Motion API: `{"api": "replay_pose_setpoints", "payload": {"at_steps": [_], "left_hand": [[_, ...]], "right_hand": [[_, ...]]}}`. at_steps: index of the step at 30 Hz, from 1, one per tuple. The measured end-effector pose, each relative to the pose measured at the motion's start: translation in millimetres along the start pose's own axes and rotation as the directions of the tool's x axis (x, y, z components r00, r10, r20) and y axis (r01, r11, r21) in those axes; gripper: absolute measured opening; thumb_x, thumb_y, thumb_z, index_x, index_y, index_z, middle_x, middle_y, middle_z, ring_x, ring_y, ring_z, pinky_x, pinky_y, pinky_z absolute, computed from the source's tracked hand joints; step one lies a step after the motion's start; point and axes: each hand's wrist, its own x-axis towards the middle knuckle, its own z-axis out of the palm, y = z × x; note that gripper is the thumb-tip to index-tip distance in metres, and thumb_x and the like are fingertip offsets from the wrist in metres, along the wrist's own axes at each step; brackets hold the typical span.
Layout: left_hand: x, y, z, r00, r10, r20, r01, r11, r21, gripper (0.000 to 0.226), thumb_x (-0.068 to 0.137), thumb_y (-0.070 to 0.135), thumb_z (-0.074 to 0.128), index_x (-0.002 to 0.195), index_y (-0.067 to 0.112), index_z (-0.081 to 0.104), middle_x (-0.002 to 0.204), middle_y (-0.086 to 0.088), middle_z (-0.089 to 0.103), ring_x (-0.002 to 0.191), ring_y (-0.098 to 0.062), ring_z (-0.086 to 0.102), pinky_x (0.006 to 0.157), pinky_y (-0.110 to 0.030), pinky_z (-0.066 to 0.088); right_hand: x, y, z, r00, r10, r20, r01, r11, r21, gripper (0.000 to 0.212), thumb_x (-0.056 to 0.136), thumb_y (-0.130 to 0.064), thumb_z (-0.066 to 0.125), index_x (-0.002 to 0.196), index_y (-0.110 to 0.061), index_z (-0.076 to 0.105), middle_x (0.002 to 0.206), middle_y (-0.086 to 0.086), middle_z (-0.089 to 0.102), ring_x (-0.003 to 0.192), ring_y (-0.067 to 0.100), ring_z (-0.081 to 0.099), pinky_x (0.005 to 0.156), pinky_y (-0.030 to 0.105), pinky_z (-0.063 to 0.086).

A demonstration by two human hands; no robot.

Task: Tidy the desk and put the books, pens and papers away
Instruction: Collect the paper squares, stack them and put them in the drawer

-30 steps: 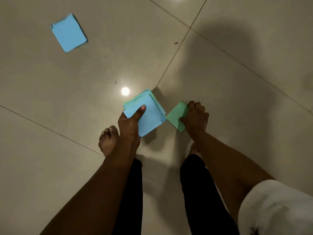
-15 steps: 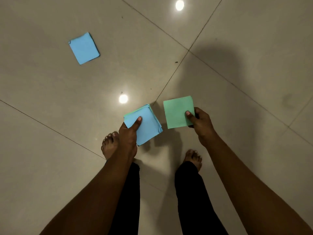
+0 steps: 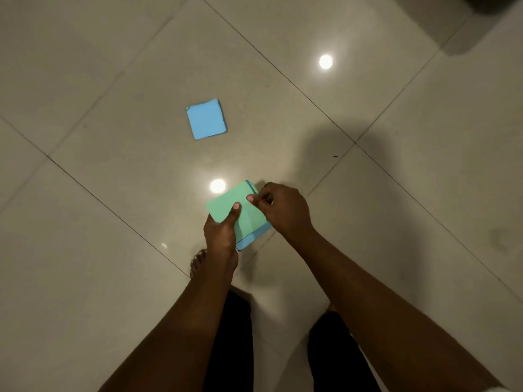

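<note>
My left hand (image 3: pixel 220 236) grips paper stack (image 3: pixel 253 236), thumb clamping green sheet (image 3: pixel 229 198) on top against sliding. My right hand (image 3: pixel 285 212) pinches sheet edge, likely squaring it. Blue paper (image 3: pixel 206 119) on floor (image 3: pixel 113 250), well beyond stack.

A stack of paper squares (image 3: pixel 243 210) is held above the floor (image 3: pixel 113 250), over the near corner of one tile. The left hand (image 3: pixel 222 233) grips its near edge, thumb on top; the right hand (image 3: pixel 283 210) pinches its right edge. Farther ahead and left, a loose paper square (image 3: pixel 206 119) lies near that tile's middle. The left foot (image 3: pixel 198 263) stands under the left hand.
</note>
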Motion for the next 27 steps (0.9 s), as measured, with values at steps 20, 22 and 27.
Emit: {"api": "replay_pose_setpoints", "payload": {"at_steps": [20, 22, 27], "left_hand": [[173.6, 76.2, -91.3, 0.995, 0.052, -0.081, -0.068, 0.976, -0.208, 0.022, 0.082, 0.008, 0.069, 0.101, 0.017, 0.063, 0.099, -0.001, 0.069, 0.083, -0.018, 0.067, 0.076, -0.034, 0.056], [165.6, 72.0, -87.7, 0.996, 0.028, -0.088, -0.046, 0.975, -0.218, 0.028, 0.082, 0.009, 0.070, 0.109, 0.014, 0.062, 0.102, -0.003, 0.069, 0.085, -0.020, 0.066, 0.072, -0.031, 0.056], [120.4, 69.9, -71.3, 0.999, 0.020, -0.049, -0.027, 0.987, -0.160, 0.032, 0.081, 0.007, 0.070, 0.111, 0.013, 0.060, 0.102, -0.004, 0.067, 0.085, -0.019, 0.064, 0.073, -0.031, 0.055]], "right_hand": [[289.7, -79.8, 96.7, 0.943, -0.314, 0.109, 0.282, 0.580, -0.764, 0.075, 0.071, -0.038, 0.077, 0.127, -0.005, 0.040, 0.128, 0.017, 0.044, 0.118, 0.034, 0.042, 0.090, 0.044, 0.039], [280.0, -69.6, 94.8, 0.962, -0.245, 0.118, 0.241, 0.564, -0.790, 0.062, 0.079, -0.039, 0.070, 0.127, -0.007, 0.045, 0.128, 0.014, 0.046, 0.123, 0.032, 0.039, 0.096, 0.042, 0.036], [209.8, -9.3, 79.4, 0.994, -0.020, 0.106, 0.046, 0.968, -0.246, 0.048, 0.087, -0.034, 0.062, 0.128, -0.010, 0.052, 0.127, 0.015, 0.051, 0.120, 0.032, 0.046, 0.092, 0.036, 0.040]]}}
